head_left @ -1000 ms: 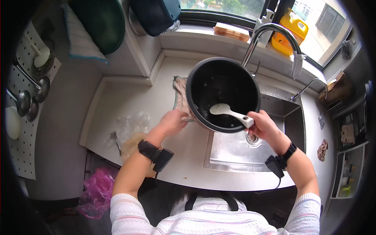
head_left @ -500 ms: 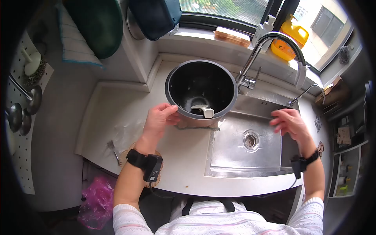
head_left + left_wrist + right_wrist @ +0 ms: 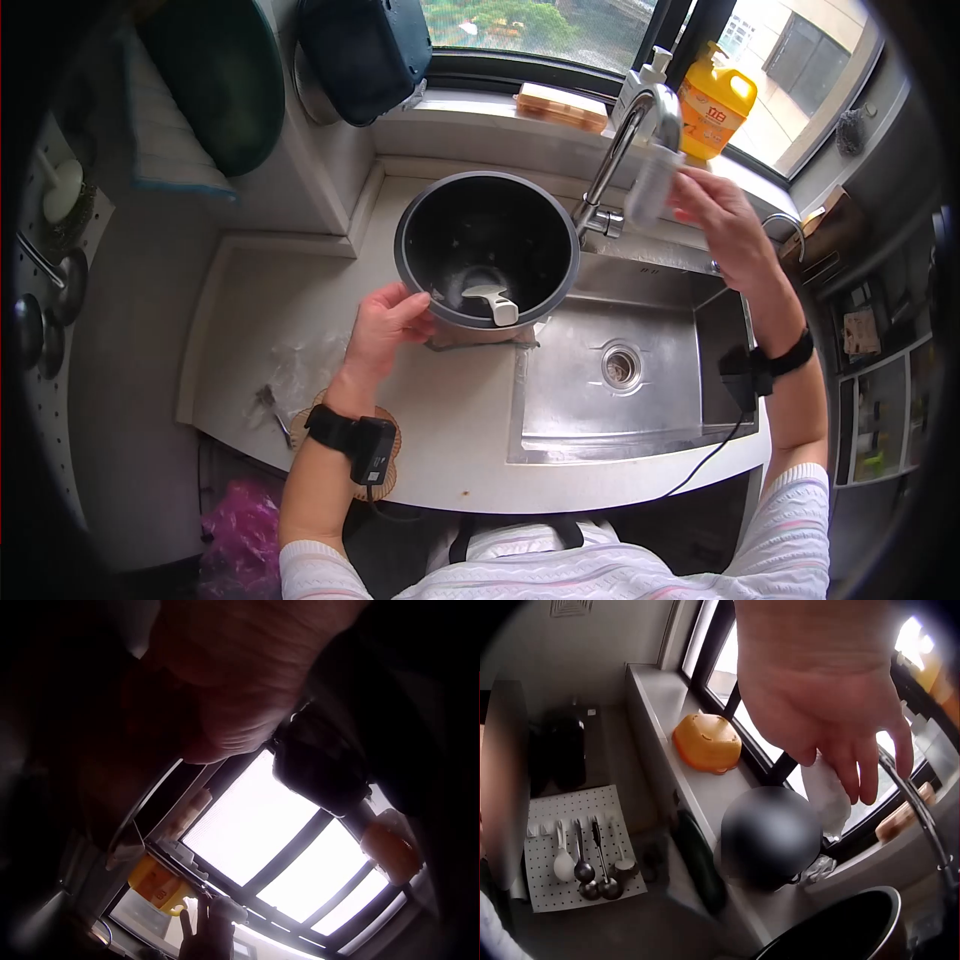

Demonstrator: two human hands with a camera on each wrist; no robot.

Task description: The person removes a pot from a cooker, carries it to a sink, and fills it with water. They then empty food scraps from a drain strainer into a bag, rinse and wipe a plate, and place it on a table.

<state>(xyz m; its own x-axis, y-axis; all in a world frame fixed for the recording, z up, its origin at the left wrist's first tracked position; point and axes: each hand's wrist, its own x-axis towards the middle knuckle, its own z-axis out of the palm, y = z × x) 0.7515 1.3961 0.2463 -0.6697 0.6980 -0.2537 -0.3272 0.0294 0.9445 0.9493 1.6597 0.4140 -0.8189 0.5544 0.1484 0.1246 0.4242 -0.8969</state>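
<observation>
The black inner pot of a rice cooker (image 3: 450, 225) stands on a cloth (image 3: 480, 343) left of the sink. A white rice paddle (image 3: 495, 303) leans inside, its handle at the near rim. My left hand (image 3: 380, 325) holds the pot's near-left rim, thumb at the edge and fingers curled against the outer wall. My right hand (image 3: 735, 225) is up at the tap (image 3: 615, 150), its fairly straight fingers touching the white cover (image 3: 652, 185) that hangs on the spout. In the right wrist view the fingers (image 3: 866, 769) point down beside this cover.
The steel sink (image 3: 610, 400) lies to the right, with a small second tap (image 3: 785, 225) behind it. Yellow detergent jug (image 3: 715, 105) and a pump bottle (image 3: 650, 75) stand on the sill. A fork (image 3: 275, 415), clear plastic and woven mats (image 3: 385, 450) lie at the left.
The pot has come down onto the cloth, and my right hand has let go of the paddle, now in the pot. My right hand has moved up to the tap, whose spout has swung left.
</observation>
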